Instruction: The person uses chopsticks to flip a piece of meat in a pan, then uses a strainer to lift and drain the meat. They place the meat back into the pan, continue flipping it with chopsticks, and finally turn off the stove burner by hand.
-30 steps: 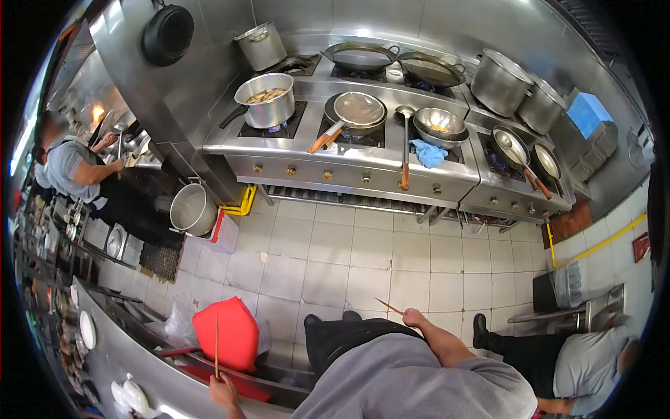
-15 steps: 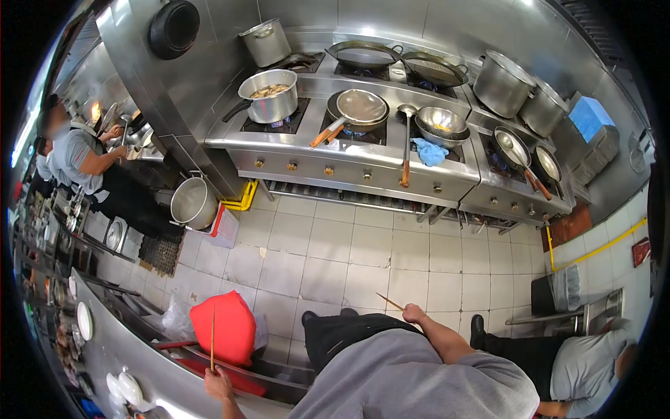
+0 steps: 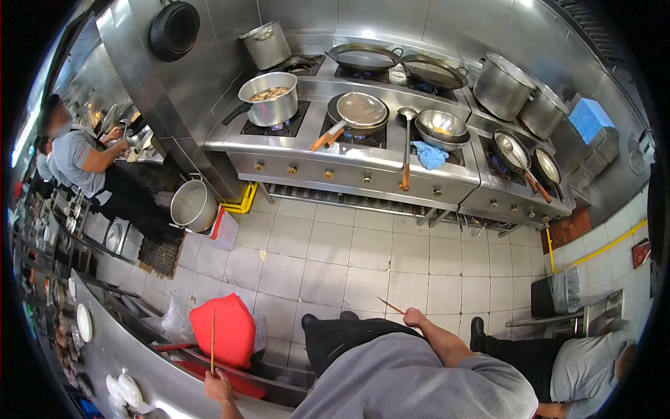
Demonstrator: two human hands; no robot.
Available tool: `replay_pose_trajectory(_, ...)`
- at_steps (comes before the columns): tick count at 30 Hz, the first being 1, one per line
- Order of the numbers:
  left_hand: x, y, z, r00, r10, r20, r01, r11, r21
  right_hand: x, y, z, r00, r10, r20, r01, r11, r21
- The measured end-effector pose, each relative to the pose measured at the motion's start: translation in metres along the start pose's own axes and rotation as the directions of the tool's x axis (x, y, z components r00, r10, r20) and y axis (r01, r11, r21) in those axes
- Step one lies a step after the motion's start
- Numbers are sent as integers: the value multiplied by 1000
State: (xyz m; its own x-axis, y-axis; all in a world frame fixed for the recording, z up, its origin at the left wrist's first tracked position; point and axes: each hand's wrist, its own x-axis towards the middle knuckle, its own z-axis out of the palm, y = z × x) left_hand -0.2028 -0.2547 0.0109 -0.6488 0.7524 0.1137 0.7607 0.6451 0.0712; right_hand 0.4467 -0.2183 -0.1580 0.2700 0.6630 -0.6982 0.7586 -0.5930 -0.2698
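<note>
My left hand [image 3: 218, 386] is closed round the lower end of a thin wooden stick [image 3: 213, 335], which points straight up in the view and overlaps a red bag or cloth-like bundle [image 3: 230, 325]. Below that hand runs the edge of a steel counter [image 3: 178, 391]. Out in front of my body, my right hand [image 3: 415, 318] grips a second thin wooden stick [image 3: 391, 305], its free end slanting up and to the left over the tiled floor.
Ahead stands a steel stove [image 3: 335, 171] with pans, woks and a pot of food [image 3: 271, 94]. A large pot [image 3: 194, 207] sits low on the left. One co-worker [image 3: 87, 160] stands at the far left; another person [image 3: 590, 373] is close on my right. White dishes [image 3: 130, 388] rest on the counter.
Both hands keep hold of their sticks and have hardly moved; the right one sits slightly lower in view. The bright flame by the co-worker at far left has dimmed.
</note>
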Motion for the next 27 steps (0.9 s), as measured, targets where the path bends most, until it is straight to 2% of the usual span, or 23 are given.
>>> replay_pose_trajectory(3, 0, -5, 6, 1000, 10, -14, -10, 1000, -15, 0, -1, -1, 997, -66, -27, 64, 995, -72)
replay_pose_trajectory(5, 1, -6, 7, 1000, 10, -29, -10, 1000, -8, -6, -8, -7, 995, 65, 79, -68, 997, 39)
replay_pose_trajectory(11, 2, -6, 6, 1000, -5, -8, 5, 1000, -3, -5, -10, -8, 992, 60, 107, -61, 998, 6)
replay_pose_trajectory(18, 1, -4, 3, 1000, 8, -22, -8, 1000, 13, -3, -12, -5, 997, 45, 64, -45, 999, 2)
replay_pose_trajectory(20, 0, -1, 0, 1000, 11, -27, -11, 1000, -1, -2, -10, -2, 999, -29, -36, 29, 999, -18)
replay_pose_trajectory(27, 0, 1, 0, 999, 4, -46, -6, 999, -37, 2, -8, 1, 1000, -2, -2, 2, 1000, -23)
